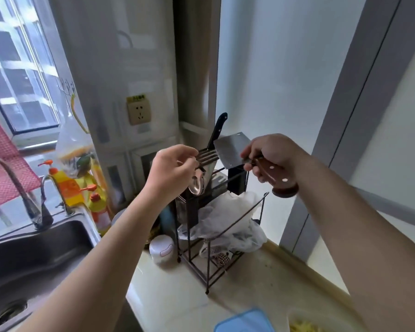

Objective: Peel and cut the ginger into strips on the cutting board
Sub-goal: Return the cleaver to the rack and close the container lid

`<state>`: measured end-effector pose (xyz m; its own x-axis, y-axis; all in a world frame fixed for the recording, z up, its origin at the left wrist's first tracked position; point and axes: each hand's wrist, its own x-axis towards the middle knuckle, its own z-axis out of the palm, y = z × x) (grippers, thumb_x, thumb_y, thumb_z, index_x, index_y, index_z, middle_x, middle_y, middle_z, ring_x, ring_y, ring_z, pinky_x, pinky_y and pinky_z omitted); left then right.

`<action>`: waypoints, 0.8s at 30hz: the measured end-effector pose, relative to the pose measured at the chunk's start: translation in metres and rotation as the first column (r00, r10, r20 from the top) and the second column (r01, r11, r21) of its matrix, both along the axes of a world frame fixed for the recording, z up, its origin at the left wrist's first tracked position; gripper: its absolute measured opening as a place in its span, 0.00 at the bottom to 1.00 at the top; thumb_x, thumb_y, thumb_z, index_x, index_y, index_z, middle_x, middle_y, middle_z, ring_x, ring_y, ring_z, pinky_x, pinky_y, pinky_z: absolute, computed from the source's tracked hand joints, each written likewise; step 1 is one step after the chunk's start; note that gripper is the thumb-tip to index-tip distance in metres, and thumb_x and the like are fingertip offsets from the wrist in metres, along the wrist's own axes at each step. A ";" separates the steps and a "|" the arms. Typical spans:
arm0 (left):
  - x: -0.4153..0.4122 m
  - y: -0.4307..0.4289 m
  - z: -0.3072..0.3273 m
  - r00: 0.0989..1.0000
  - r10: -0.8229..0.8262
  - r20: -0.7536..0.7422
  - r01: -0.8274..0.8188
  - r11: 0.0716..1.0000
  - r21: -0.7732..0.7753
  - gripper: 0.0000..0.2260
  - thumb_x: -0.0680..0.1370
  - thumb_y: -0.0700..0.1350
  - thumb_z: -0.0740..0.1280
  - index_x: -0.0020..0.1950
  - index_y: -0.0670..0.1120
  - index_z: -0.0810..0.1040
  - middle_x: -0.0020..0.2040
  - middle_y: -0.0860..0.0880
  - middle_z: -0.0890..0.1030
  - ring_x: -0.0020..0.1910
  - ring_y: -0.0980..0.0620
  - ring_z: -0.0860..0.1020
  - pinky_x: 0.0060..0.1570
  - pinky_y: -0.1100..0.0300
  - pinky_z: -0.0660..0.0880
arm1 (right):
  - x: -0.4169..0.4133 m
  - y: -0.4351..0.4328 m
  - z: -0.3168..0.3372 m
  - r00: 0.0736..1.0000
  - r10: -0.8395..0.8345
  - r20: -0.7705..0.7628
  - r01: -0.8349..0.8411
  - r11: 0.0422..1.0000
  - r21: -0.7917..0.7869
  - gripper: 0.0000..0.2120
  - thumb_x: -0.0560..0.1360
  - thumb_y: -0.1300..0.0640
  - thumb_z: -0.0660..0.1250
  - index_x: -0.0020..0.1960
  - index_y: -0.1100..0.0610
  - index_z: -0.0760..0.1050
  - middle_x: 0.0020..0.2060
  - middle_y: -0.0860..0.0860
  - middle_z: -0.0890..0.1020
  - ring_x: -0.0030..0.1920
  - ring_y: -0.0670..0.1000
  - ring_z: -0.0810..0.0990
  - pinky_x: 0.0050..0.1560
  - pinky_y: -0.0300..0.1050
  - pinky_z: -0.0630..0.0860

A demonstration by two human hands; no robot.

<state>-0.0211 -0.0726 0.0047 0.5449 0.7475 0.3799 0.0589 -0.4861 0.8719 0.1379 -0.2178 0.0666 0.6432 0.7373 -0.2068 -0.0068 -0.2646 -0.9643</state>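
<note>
The right hand's [271, 159] fingers [249, 152] are curled tight round the brown riveted handle [274, 179] of a cleaver [233, 149]. Its long axis runs from the handle butt at the near right to the blade at the far left. The blade hangs just above the slotted top of a wire knife rack [206, 156], where a black-handled knife [218, 128] stands. The left hand [173, 168] sits just left of the blade with its fingers bent and thumb and forefinger closed together at the rack's slots. Whether they pinch anything cannot be told.

The rack stands on the pale desk [177, 295], with the sink [46, 248] to the left. No ginger shows, and no cutting board can be made out for certain, so both probably lie nearer than the rack, below this view. The coming move is probably to bring the cleaver back and down toward the near desk, edge kept clear of the left hand beside it.
</note>
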 end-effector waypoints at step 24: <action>0.007 0.061 -0.003 0.999 0.026 -0.047 -0.028 0.999 -0.040 0.08 0.80 0.37 0.66 0.55 0.47 0.82 0.47 0.45 0.84 0.42 0.50 0.84 0.43 0.57 0.83 | 0.067 0.110 0.034 0.938 0.286 -0.195 -0.244 0.946 0.212 0.05 0.81 0.65 0.64 0.46 0.59 0.75 0.36 0.54 0.78 0.31 0.47 0.79 0.34 0.37 0.81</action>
